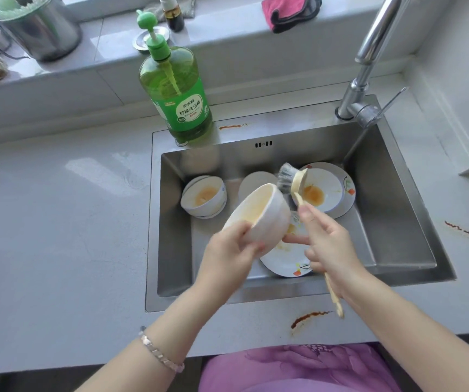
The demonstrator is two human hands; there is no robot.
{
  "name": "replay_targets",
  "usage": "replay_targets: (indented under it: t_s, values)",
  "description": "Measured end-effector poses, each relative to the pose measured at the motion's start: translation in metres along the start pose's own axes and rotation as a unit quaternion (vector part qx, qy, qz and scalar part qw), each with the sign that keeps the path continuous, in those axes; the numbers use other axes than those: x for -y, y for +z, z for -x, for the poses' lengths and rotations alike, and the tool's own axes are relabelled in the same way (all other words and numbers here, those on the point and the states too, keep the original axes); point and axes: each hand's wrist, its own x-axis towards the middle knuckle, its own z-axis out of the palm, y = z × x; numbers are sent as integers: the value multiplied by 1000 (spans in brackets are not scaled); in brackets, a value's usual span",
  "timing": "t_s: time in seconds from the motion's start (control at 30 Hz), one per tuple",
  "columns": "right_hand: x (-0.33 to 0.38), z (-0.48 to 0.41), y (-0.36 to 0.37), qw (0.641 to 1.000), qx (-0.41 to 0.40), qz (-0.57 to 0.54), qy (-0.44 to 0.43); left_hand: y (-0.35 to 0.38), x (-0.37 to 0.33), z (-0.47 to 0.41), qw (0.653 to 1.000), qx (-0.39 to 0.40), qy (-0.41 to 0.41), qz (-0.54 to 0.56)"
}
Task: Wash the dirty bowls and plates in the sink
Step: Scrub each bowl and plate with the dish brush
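Both forearms reach in from below, a bracelet (162, 354) on the left wrist. Left hand (229, 250) grips a dirty bowl (258, 213) by its base and side, tilted, opening facing up-left, held above the sink (383, 210). Right hand (329, 244) is curled round the brush (298, 183) handle, thumb along it; bristles touch the bowl's rim. A plate (284, 264) lies under the hands. Further back: stacked bowls (203, 196) left, stained plates (329, 190) right. Soap bottle (179, 91) on the back rim, faucet (369, 60) back right.

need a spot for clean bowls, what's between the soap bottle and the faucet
Head view: only bare sink rim with an orange-brown streak, from dish soap bottle to faucet.
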Motion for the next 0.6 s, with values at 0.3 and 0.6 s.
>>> replay_targets:
  t_s: [0.3, 0.6]
  values:
    - [-1, 24, -33, 907, 143, 349, -188, -29, 4, -15, 970, 10, -145, 194]
    - [21, 19, -32, 915, 154, 330, -172, -43, 6, -15, 970, 38, -108, 213]
